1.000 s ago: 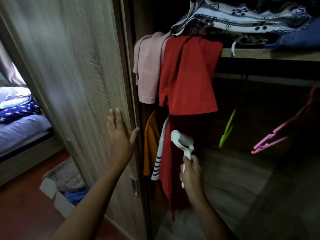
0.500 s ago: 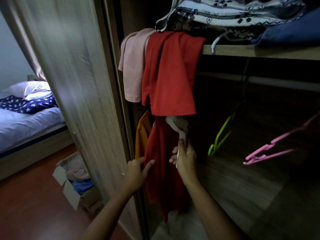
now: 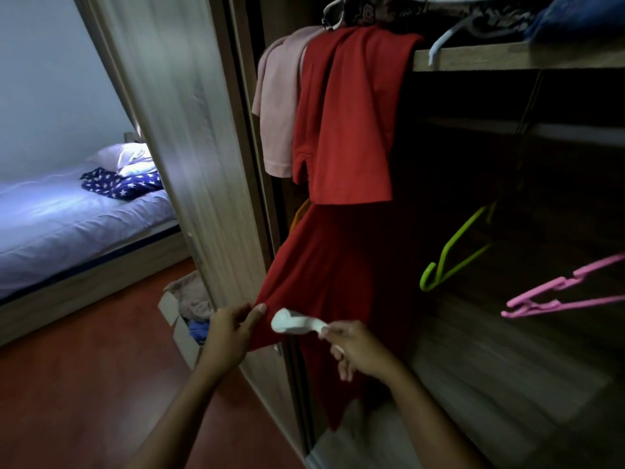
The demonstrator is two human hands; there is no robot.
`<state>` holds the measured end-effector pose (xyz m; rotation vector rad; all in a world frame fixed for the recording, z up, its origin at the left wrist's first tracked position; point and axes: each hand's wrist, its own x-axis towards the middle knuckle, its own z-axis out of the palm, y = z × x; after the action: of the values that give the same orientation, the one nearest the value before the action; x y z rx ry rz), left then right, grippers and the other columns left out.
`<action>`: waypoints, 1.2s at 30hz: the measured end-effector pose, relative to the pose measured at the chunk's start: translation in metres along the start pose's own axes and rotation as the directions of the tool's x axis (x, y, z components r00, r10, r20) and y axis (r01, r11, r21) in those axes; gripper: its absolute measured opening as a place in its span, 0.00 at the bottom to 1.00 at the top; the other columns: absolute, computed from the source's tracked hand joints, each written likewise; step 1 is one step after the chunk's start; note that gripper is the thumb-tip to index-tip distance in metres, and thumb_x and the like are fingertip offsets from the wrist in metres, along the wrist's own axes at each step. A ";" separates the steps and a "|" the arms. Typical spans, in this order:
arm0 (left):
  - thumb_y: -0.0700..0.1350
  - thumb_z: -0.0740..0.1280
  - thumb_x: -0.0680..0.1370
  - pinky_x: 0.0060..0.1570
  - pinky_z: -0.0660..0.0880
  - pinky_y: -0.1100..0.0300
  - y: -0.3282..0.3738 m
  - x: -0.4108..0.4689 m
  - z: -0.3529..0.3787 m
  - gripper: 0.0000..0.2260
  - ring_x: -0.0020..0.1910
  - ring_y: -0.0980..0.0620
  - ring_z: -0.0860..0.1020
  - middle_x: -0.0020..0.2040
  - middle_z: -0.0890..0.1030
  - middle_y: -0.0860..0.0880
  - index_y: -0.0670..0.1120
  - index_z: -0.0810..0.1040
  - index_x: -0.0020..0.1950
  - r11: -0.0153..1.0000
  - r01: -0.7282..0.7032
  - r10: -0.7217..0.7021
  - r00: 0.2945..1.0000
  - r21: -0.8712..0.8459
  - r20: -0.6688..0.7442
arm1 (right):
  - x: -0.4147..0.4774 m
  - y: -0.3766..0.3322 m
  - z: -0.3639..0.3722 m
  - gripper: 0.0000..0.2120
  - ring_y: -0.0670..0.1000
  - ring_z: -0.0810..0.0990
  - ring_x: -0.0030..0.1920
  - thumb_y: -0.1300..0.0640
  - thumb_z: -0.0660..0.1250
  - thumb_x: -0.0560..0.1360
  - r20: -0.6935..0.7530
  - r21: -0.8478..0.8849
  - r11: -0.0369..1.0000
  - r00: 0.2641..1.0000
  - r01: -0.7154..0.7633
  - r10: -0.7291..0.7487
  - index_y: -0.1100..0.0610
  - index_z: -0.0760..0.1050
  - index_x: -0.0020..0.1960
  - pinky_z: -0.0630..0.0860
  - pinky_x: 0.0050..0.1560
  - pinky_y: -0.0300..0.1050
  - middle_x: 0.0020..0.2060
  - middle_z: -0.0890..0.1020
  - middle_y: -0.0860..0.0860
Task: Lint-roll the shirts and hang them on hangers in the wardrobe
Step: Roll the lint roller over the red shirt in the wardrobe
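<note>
Red cloth first: the long red cotton shirt [image 3: 324,265] hangs inside the wardrobe, just beside the wood-grain sliding door [image 3: 189,130]. Above it, a shorter red shirt [image 3: 345,123] and a pale pink shirt [image 3: 280,106] are draped off the wooden shelf [image 3: 507,55].

I have the left hand [image 3: 230,333] with its grip pinched on the long shirt's lower left edge, drawing it out toward the door. The right hand [image 3: 358,350] has its grip closed on the handle of the white plastic lint roller [image 3: 291,321]. The roller head lies on the cloth just beside the left thumb. Pressing or only touching: cannot tell, the frame is dim.

Step in hand, as I judge it: rolling the lower panel.
- Hold the hem taut so the cloth gives a flat face.
- Use straight, overlapping strokes away from the pinch.
- Use light pressure. The shirt's top is hidden, and a hard pull may drag it off its support.

The lime-green plastic hanger [image 3: 453,252] and pink plastic hanger [image 3: 558,292] hang free to the right, well apart, likely for the draped shirts.
</note>
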<state>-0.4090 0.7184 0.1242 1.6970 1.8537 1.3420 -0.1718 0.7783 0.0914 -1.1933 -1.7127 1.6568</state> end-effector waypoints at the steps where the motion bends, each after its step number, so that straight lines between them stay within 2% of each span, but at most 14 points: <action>1: 0.46 0.68 0.80 0.29 0.72 0.63 0.002 -0.001 -0.003 0.11 0.28 0.58 0.79 0.30 0.82 0.53 0.47 0.83 0.39 1.000 0.001 -0.001 1.000 -0.016 0.005 | 0.003 -0.010 -0.010 0.08 0.50 0.74 0.18 0.54 0.62 0.82 -0.008 0.015 1.000 1.000 0.007 -0.007 0.56 0.78 0.52 0.68 0.18 0.37 0.26 0.72 0.52; 5: 0.47 0.66 0.81 0.32 0.74 0.52 0.011 -0.004 -0.013 0.12 0.31 0.45 0.80 0.31 0.81 0.47 0.51 0.82 0.39 1.000 -0.017 0.018 0.999 -0.006 0.034 | 0.012 -0.044 -0.052 0.13 0.48 0.73 0.18 0.53 0.59 0.83 -0.141 0.091 0.990 0.986 0.105 -0.091 0.61 0.77 0.56 0.68 0.19 0.36 0.27 0.72 0.51; 8: 0.44 0.66 0.81 0.31 0.74 0.62 0.021 -0.007 -0.015 0.13 0.30 0.55 0.80 0.31 0.81 0.54 0.52 0.80 0.38 0.999 -0.029 0.030 0.998 -0.012 0.055 | 0.027 -0.053 -0.068 0.10 0.45 0.71 0.20 0.52 0.56 0.84 -0.366 0.212 0.964 0.928 0.161 -0.075 0.55 0.74 0.58 0.67 0.19 0.35 0.31 0.71 0.50; 11: 0.42 0.65 0.81 0.32 0.72 0.69 0.027 -0.008 -0.013 0.12 0.31 0.60 0.80 0.32 0.82 0.58 0.51 0.81 0.40 1.000 -0.008 0.010 0.999 -0.029 0.053 | 0.042 -0.052 -0.061 0.11 0.41 0.71 0.18 0.53 0.55 0.85 -0.509 0.344 0.924 0.860 0.168 0.033 0.54 0.71 0.47 0.65 0.18 0.32 0.32 0.72 0.50; 14: 0.43 0.65 0.82 0.32 0.72 0.69 0.030 -0.008 -0.014 0.11 0.30 0.61 0.79 0.31 0.81 0.59 0.50 0.81 0.41 0.999 0.005 -0.003 0.999 -0.037 0.053 | 0.046 -0.037 -0.040 0.13 0.44 0.71 0.17 0.49 0.57 0.84 -0.548 0.242 0.952 0.836 0.189 -0.027 0.55 0.73 0.48 0.67 0.18 0.36 0.31 0.73 0.51; 17: 0.46 0.65 0.82 0.37 0.79 0.57 0.026 -0.007 -0.017 0.09 0.34 0.57 0.82 0.35 0.83 0.55 0.50 0.83 0.45 0.998 0.025 -0.023 0.999 -0.051 0.047 | 0.039 -0.005 -0.016 0.09 0.46 0.71 0.17 0.52 0.58 0.84 -0.335 0.086 0.985 0.936 0.149 -0.112 0.53 0.75 0.57 0.67 0.18 0.37 0.30 0.73 0.52; 20: 0.54 0.64 0.82 0.40 0.82 0.43 0.023 -0.008 -0.021 0.13 0.37 0.47 0.84 0.38 0.84 0.48 0.49 0.84 0.47 0.999 0.013 -0.011 0.998 -0.040 0.057 | 0.023 0.020 -0.003 0.11 0.48 0.74 0.19 0.53 0.61 0.83 0.033 0.025 1.000 0.999 0.018 -0.019 0.58 0.77 0.58 0.69 0.19 0.37 0.28 0.74 0.51; 22: 0.57 0.63 0.80 0.36 0.79 0.43 0.024 -0.009 -0.024 0.17 0.34 0.46 0.82 0.35 0.83 0.47 0.47 0.83 0.45 1.000 -0.023 0.022 0.999 0.020 0.039 | 0.017 0.023 -0.007 0.14 0.49 0.74 0.22 0.51 0.62 0.82 0.147 0.025 1.000 0.989 -0.016 0.012 0.61 0.78 0.58 0.70 0.22 0.38 0.28 0.75 0.51; 24: 0.55 0.63 0.80 0.33 0.78 0.47 0.024 -0.009 -0.026 0.14 0.33 0.50 0.81 0.35 0.83 0.48 0.48 0.83 0.43 0.999 -0.029 0.027 0.999 0.046 0.030 | 0.018 0.020 -0.020 0.14 0.50 0.74 0.23 0.51 0.62 0.82 0.140 0.108 0.993 0.990 -0.038 0.023 0.61 0.79 0.57 0.70 0.23 0.38 0.28 0.75 0.51; 26: 0.56 0.64 0.80 0.34 0.78 0.50 0.023 -0.010 -0.029 0.13 0.33 0.53 0.81 0.35 0.83 0.49 0.51 0.82 0.43 0.998 -0.025 0.024 0.999 0.054 0.035 | 0.025 0.015 -0.044 0.14 0.50 0.73 0.24 0.52 0.61 0.83 0.088 0.182 0.982 0.995 -0.054 0.039 0.61 0.80 0.56 0.70 0.23 0.38 0.29 0.75 0.51; 28: 0.60 0.61 0.77 0.36 0.79 0.45 0.023 -0.012 -0.033 0.17 0.34 0.48 0.81 0.34 0.82 0.48 0.50 0.82 0.42 0.998 -0.033 0.031 0.999 0.058 0.032 | 0.033 0.016 -0.073 0.15 0.48 0.73 0.24 0.53 0.58 0.83 0.032 0.260 0.962 0.997 -0.079 0.073 0.61 0.80 0.56 0.69 0.23 0.38 0.29 0.75 0.51; 31: 0.57 0.63 0.80 0.35 0.76 0.46 0.026 -0.014 -0.038 0.17 0.34 0.45 0.80 0.35 0.81 0.46 0.47 0.82 0.42 0.999 -0.040 0.039 0.999 0.023 0.022 | 0.042 0.021 -0.111 0.13 0.46 0.72 0.26 0.56 0.61 0.77 -0.140 0.527 0.850 0.985 -0.015 0.105 0.61 0.77 0.56 0.68 0.24 0.36 0.30 0.75 0.50; 33: 0.51 0.65 0.82 0.36 0.74 0.50 0.030 -0.015 -0.040 0.12 0.34 0.46 0.79 0.36 0.81 0.48 0.47 0.83 0.43 1.000 -0.025 0.025 1.000 -0.004 0.017 | 0.053 0.029 -0.129 0.09 0.45 0.73 0.25 0.60 0.62 0.69 -0.329 0.706 0.696 0.931 0.130 0.160 0.57 0.75 0.49 0.69 0.23 0.35 0.30 0.77 0.49; 36: 0.45 0.64 0.81 0.33 0.70 0.53 0.031 -0.016 -0.040 0.12 0.31 0.46 0.76 0.33 0.78 0.46 0.44 0.81 0.41 1.000 -0.015 0.015 1.000 0.015 0.019 | 0.073 0.042 -0.136 0.13 0.46 0.72 0.28 0.65 0.54 0.79 -0.509 0.761 0.603 0.796 0.240 0.326 0.52 0.70 0.41 0.70 0.27 0.36 0.24 0.75 0.47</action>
<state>-0.4154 0.6831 0.1636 1.7282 1.8495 1.3159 -0.0865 0.9095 0.0559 -1.0950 -0.3924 1.5256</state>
